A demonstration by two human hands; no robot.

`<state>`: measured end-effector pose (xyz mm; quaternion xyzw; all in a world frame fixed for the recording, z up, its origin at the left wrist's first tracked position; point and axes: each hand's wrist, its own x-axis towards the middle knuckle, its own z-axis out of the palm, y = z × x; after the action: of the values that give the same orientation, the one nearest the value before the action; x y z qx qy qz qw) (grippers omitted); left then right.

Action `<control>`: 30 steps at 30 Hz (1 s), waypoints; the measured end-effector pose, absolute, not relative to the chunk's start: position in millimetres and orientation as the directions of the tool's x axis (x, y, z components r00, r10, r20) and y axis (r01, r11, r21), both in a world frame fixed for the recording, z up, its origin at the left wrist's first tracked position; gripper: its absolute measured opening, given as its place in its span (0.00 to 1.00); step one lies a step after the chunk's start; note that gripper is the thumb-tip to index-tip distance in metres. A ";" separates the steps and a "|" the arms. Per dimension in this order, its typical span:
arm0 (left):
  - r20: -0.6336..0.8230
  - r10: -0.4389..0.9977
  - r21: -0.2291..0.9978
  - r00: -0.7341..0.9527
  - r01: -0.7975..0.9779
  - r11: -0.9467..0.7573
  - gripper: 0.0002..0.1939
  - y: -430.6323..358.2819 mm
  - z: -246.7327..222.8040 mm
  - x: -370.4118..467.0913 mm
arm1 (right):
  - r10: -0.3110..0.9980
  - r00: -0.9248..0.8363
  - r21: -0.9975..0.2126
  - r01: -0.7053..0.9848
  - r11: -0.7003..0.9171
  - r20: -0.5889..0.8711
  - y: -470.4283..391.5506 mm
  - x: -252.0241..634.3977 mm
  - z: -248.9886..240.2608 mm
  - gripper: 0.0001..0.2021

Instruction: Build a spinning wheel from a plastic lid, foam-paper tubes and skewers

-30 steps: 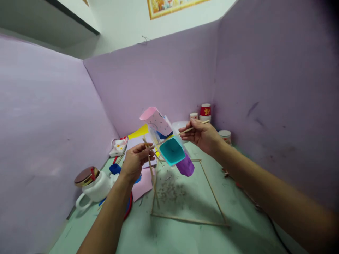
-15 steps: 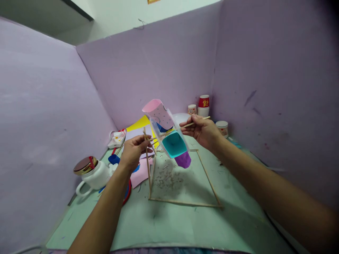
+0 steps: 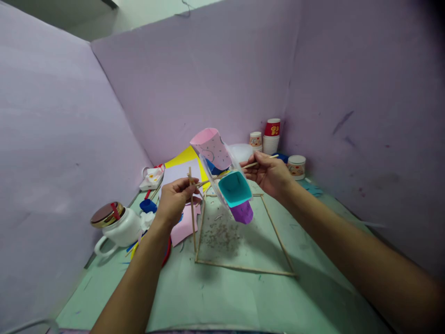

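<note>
A small wheel of paper buckets hangs on a thin wooden stick (image 3: 251, 165) between my two hands. Its pink dotted bucket (image 3: 217, 152) points up left, a teal bucket (image 3: 235, 188) opens toward me, and a purple one (image 3: 243, 213) is below. Clear strips (image 3: 213, 183) join the buckets at the sides. My left hand (image 3: 172, 202) is closed at the stick's left end, by the crossed tops of upright wooden sticks (image 3: 193, 222). With thumb and fingers, my right hand (image 3: 273, 175) pinches the right part. Below lies a rectangular stick frame (image 3: 243, 268).
At left stand a white mug (image 3: 123, 229) with a gold lid and a blue paper roll (image 3: 148, 205). Pink paper (image 3: 184, 227) and yellow paper (image 3: 181, 157) lie behind my left hand. Paper cups (image 3: 271, 143) stand at the back right, near a lidded tub (image 3: 296, 167). Purple walls surround the table.
The view has tipped slightly downward. The bucket wheel sits a little further right in view. Both hands keep their hold on the stick.
</note>
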<state>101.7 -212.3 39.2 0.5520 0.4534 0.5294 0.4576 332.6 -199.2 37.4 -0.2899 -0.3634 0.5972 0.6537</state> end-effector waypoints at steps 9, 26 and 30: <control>0.193 0.981 0.975 0.031 -0.121 -0.188 0.23 -209.2 35.4 99.7 | 0.991 0.021 -0.771 -0.625 0.119 0.135 -200.4 327.9 32.1 0.20; 0.153 0.981 0.978 0.117 -0.158 -0.133 0.20 -208.5 8.0 95.0 | 0.989 0.068 -0.762 -0.630 0.147 0.134 -204.3 324.8 24.4 0.18; 0.172 0.985 0.971 -0.015 -0.168 -0.172 0.23 -205.8 7.8 103.9 | 0.989 0.067 -0.761 -0.633 0.145 0.132 -204.8 323.5 24.2 0.19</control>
<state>103.9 -205.8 7.8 0.4973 0.4109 0.5821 0.4951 323.5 -204.8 24.2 -0.2679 -0.3325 0.5964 0.6796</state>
